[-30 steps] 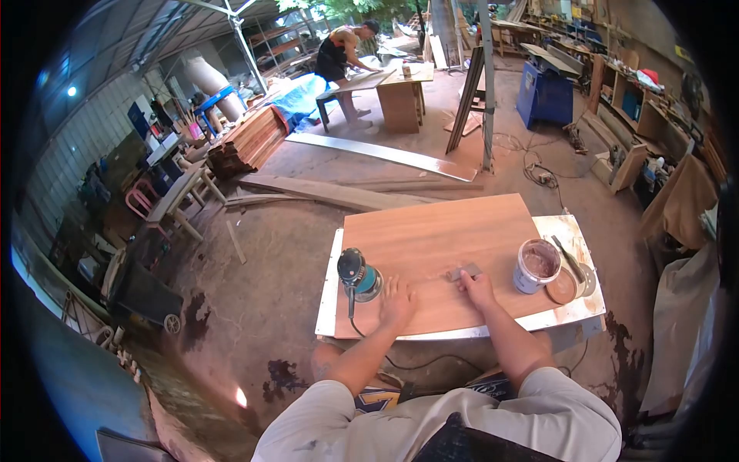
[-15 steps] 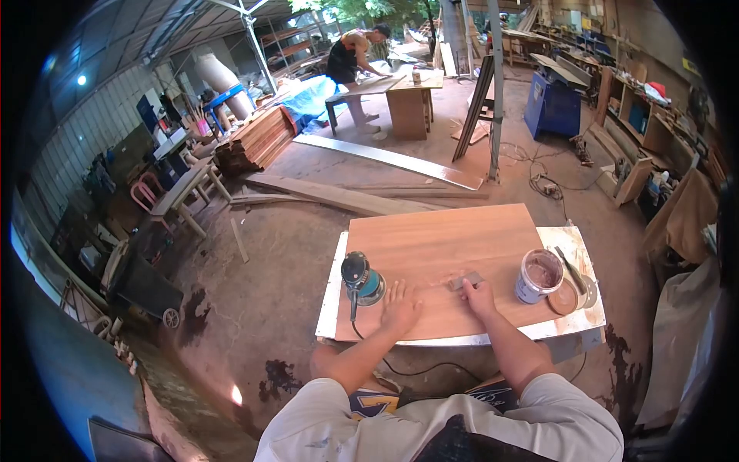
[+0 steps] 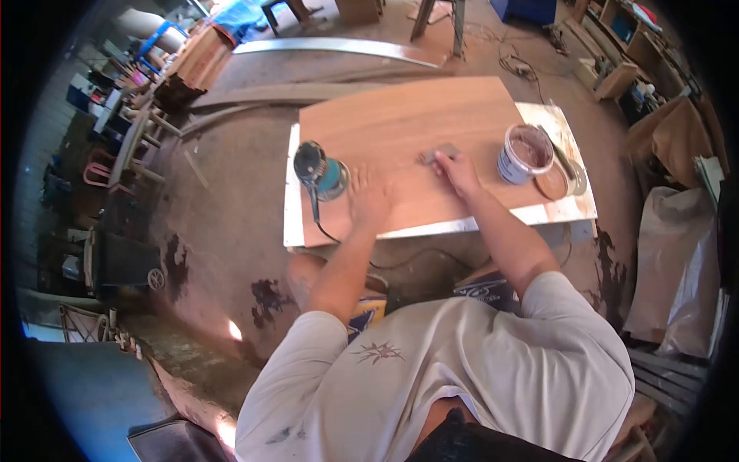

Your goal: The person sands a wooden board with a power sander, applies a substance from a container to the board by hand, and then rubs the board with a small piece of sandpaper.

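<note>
My right hand (image 3: 458, 171) pinches a small flat grey scraper (image 3: 442, 153) against the wooden panel (image 3: 408, 115). A little brownish filler (image 3: 424, 158) shows at the scraper's left edge. My left hand (image 3: 371, 198) lies flat on the panel with its fingers spread, just right of a teal and black power sander (image 3: 327, 175). To the right of my right hand stands a white tub (image 3: 511, 166) of brownish paste. Its paste-smeared lid (image 3: 552, 184) lies beside it, near a dark-handled tool (image 3: 562, 156) and a round disc (image 3: 577, 182).
The panel lies on a white work surface (image 3: 548, 116). The sander's cord (image 3: 327, 233) hangs over the near edge. Beyond lie long planks (image 3: 285, 93) and a metallic strip (image 3: 339, 48). Cables (image 3: 519, 65) lie on the floor; a wheeled bin (image 3: 123, 254) stands left.
My view has tilted down, so the bench sits higher and the co-worker is out of frame. The scraper remains in my right hand; my left hand stays flat beside the sander.
</note>
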Demonstrator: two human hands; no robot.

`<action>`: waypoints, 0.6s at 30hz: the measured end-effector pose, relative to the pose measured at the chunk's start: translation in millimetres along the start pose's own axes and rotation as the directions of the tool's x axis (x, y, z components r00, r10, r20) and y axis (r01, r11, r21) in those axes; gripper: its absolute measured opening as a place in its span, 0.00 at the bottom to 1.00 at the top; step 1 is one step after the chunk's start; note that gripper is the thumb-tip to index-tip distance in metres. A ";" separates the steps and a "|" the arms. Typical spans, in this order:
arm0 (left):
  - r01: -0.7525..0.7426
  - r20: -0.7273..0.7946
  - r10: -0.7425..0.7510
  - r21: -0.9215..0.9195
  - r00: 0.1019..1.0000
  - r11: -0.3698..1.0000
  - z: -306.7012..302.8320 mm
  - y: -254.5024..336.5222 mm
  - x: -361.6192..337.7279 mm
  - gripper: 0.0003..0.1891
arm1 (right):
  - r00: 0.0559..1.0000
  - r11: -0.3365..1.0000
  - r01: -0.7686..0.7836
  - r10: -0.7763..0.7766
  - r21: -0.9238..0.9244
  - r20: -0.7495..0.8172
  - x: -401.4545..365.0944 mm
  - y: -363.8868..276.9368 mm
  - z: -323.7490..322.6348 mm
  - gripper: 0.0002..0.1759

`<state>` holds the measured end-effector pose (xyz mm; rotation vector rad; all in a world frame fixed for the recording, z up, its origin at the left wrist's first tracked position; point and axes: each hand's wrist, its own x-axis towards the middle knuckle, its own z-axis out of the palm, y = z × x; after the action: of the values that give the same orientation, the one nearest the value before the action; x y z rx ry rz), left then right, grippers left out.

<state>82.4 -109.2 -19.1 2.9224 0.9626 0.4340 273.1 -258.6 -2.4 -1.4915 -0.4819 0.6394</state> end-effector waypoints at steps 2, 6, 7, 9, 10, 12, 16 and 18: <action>0.020 0.032 -0.019 -0.055 0.999 0.998 -11.9 3.5 4.7 0.37 | 0.999 0.998 0.028 -0.027 -0.047 0.022 23.7 5.1 -3.1 0.11; 0.040 0.038 -0.036 -0.102 0.999 0.994 -10.9 2.3 2.2 0.37 | 0.953 0.900 0.278 -0.214 -0.336 0.217 23.5 -14.3 19.0 0.11; 0.049 0.047 -0.044 -0.105 0.998 0.993 -10.4 1.9 1.8 0.37 | 0.888 0.802 0.442 -0.330 -0.402 0.319 26.3 -19.0 23.2 0.12; 0.049 0.033 -0.045 -0.130 0.998 0.990 -8.3 1.3 1.8 0.37 | 0.884 0.833 0.410 -0.264 -0.370 0.386 36.8 -21.1 27.8 0.11; 0.057 0.038 -0.053 -0.132 0.998 0.990 -7.6 1.3 2.7 0.37 | 0.873 0.862 0.377 -0.208 -0.338 0.442 41.6 -22.2 29.6 0.11; 0.050 0.031 -0.046 -0.143 0.998 0.988 -6.8 0.6 2.8 0.37 | 0.833 0.836 0.443 -0.251 -0.323 0.493 53.0 -9.8 31.1 0.13; 0.062 0.046 -0.056 -0.152 0.997 0.986 -7.4 0.9 4.3 0.37 | 0.695 0.605 0.689 -0.393 -0.400 0.602 49.7 9.0 23.7 0.23; 0.053 0.016 -0.051 -0.166 0.999 0.985 -4.8 0.3 2.8 0.37 | 0.700 0.634 0.673 -0.376 -0.382 0.608 38.6 3.0 18.3 0.24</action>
<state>83.4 -108.0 -13.8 2.7414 0.9492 0.4698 289.7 -219.5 -8.2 -1.6182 -1.5917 0.3597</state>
